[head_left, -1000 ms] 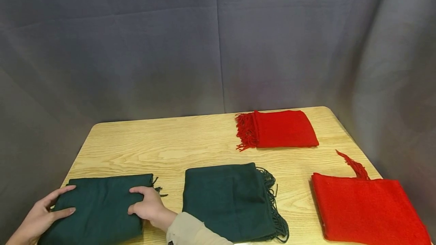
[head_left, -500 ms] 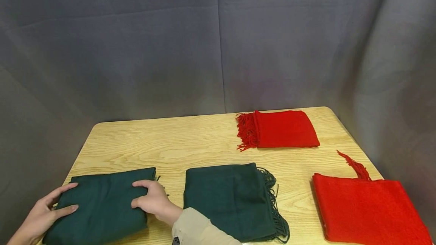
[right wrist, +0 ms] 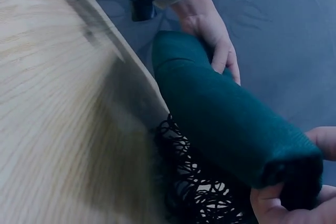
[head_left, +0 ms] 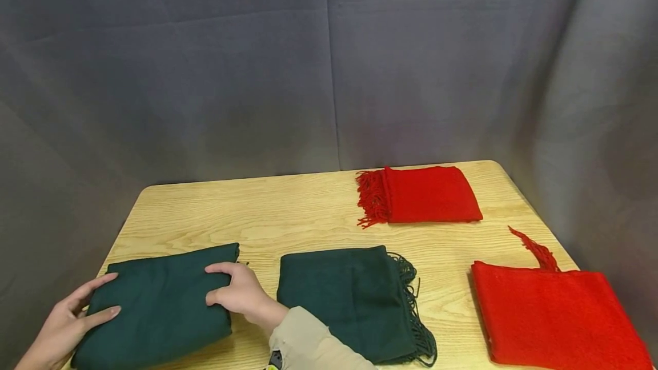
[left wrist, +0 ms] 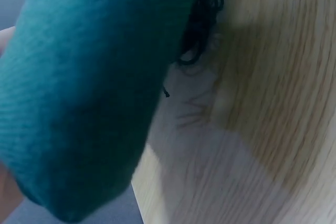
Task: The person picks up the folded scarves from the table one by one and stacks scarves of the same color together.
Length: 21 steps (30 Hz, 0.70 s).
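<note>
A folded dark green scarf (head_left: 159, 301) is held between both hands at the near left of the table. My left hand (head_left: 67, 321) grips its left side, thumb and fingers on the upper face. From the right, my right hand (head_left: 241, 293) pinches the opposite side, with the other fingers tucked underneath and hidden. In the right wrist view the bundle (right wrist: 220, 119) is raised off the wood, and its dark fringe (right wrist: 202, 187) hangs below. The left wrist view shows the rounded fold (left wrist: 100, 87) close up, tilted over the table.
Beside it, a second folded green scarf (head_left: 339, 301) lies flat, fringe to the right, partly behind the right sleeve (head_left: 313, 341). A red fringed scarf (head_left: 432, 196) lies at the back right. Another red scarf (head_left: 555, 318) lies front right. Grey curtains (head_left: 247, 73) surround the wooden table (head_left: 247, 210).
Both hands have raised the green scarf slightly and shifted it to the right. Its right side has risen more, so it now tilts. The other scarves have stayed put.
</note>
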Each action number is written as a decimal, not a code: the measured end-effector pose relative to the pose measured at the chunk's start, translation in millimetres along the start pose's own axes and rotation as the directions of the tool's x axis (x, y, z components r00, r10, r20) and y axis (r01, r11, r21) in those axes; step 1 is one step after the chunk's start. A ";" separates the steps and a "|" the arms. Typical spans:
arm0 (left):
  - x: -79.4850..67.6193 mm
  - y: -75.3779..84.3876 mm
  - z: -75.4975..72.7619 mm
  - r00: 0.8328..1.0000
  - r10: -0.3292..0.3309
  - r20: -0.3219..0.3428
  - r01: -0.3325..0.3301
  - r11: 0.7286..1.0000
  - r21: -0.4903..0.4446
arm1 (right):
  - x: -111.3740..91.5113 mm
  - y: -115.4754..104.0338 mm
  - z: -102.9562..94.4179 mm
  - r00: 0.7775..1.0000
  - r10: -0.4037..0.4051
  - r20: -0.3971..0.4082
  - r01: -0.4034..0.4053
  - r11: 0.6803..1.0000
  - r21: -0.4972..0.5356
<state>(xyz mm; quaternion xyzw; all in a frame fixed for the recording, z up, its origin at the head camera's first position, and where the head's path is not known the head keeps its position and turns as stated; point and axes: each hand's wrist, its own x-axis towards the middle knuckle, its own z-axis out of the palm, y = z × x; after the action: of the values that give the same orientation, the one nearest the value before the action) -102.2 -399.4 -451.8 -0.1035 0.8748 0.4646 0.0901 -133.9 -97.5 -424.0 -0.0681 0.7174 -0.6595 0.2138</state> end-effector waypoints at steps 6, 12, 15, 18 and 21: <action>-3.9 6.4 4.8 1.000 0.023 -0.011 -0.023 0.999 -0.038 | -2.3 -3.6 -9.4 1.000 0.013 0.007 -0.013 1.000 -0.025; -6.9 19.1 10.3 0.997 0.072 -0.015 -0.073 0.996 -0.061 | -5.0 -6.7 -18.3 1.000 0.001 -0.004 -0.002 0.999 -0.047; -8.2 24.1 13.0 0.996 0.091 -0.010 -0.091 0.993 -0.075 | -6.9 -8.8 -23.0 1.000 -0.010 -0.003 0.010 0.999 -0.053; -9.7 28.1 15.4 0.995 0.102 -0.021 -0.103 0.993 -0.056 | -9.5 -11.3 -27.8 1.000 -0.013 0.007 0.013 0.999 -0.051; -11.0 31.9 17.9 0.995 0.096 -0.023 -0.097 0.993 -0.060 | -12.3 -13.4 -32.3 1.000 -0.022 0.020 0.023 0.998 -0.056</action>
<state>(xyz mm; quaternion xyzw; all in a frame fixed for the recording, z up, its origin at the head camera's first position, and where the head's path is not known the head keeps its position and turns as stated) -98.9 -366.0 -433.5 -0.0683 0.8650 0.4940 0.0556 -138.2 -64.8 -407.0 -0.0885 0.7327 -0.6410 0.2111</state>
